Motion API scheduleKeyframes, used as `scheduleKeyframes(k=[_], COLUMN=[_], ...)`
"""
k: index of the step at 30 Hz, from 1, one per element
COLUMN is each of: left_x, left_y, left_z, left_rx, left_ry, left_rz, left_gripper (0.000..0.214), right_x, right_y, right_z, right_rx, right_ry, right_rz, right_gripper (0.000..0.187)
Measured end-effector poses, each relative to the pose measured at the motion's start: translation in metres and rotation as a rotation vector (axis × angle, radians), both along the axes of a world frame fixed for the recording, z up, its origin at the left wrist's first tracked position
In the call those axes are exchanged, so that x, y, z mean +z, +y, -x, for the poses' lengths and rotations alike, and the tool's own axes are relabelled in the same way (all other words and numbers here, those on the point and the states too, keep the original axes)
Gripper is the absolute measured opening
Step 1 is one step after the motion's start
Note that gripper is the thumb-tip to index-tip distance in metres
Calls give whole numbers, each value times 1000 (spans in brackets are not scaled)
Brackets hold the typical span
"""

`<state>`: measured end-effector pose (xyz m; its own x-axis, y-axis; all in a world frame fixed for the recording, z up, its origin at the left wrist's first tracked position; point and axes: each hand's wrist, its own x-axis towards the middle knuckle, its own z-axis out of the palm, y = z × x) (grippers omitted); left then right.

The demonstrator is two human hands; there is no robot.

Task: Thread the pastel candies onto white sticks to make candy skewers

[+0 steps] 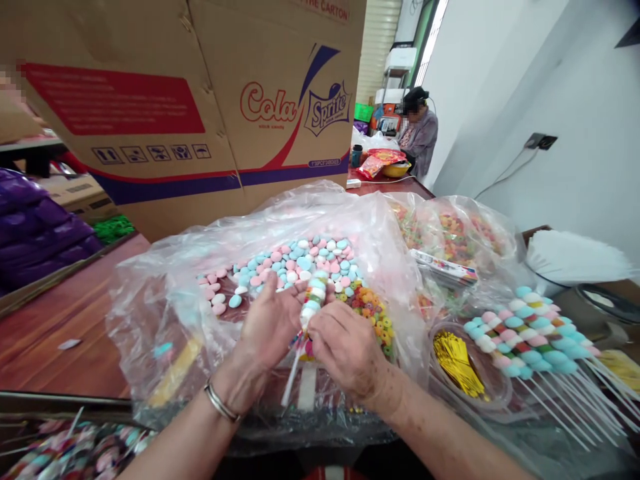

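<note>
A candy skewer (314,297), with pale blue, white and coloured pieces on a white stick, slants between my hands. My right hand (353,343) is closed, its thumb and fingers pinching the skewer near the lower end of the candies. Palm up, my left hand (270,320) is open, with fingers stretched behind the candies and the thumb raised. Beyond them, loose pink, white and blue candies (295,263) lie on a clear plastic bag (175,267). Colourful gummy rings (373,310) are heaped beside my right hand. Something small and colourful near the stick is partly hidden.
Finished-looking candy skewers (537,333) lie at right, beside a tub (503,393) of gold twist ties (457,363). A large carton (165,113) stands behind the bag. White sticks (575,257) are at far right; more wrapped skewers (75,450) sit lower left. Another person (423,133) sits farther back.
</note>
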<state>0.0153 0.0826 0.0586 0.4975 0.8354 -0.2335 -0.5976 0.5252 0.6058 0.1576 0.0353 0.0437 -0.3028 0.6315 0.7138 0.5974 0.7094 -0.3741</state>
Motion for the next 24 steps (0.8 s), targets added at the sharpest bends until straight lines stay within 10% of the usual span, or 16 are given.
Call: scheduleKeyframes(k=[3, 10, 18, 24], left_x=[12, 8, 5, 4], left_y=[1, -16, -20, -22], left_z=[14, 19, -8, -13], left_rx=[121, -425, 262, 364], left_ry=[-32, 389, 223, 169], left_rz=[-201, -142, -2, -141], left_gripper=[59, 65, 10, 2], right_x=[-7, -8, -20, -21], right_y=[4, 10, -1, -6], right_z=[-4, -8, 14, 16], right_rx=[-95, -146, -22, 38], right_ry=[129, 226, 260, 345], right_rz=[114, 120, 133, 194], right_gripper=[19, 18, 20, 18])
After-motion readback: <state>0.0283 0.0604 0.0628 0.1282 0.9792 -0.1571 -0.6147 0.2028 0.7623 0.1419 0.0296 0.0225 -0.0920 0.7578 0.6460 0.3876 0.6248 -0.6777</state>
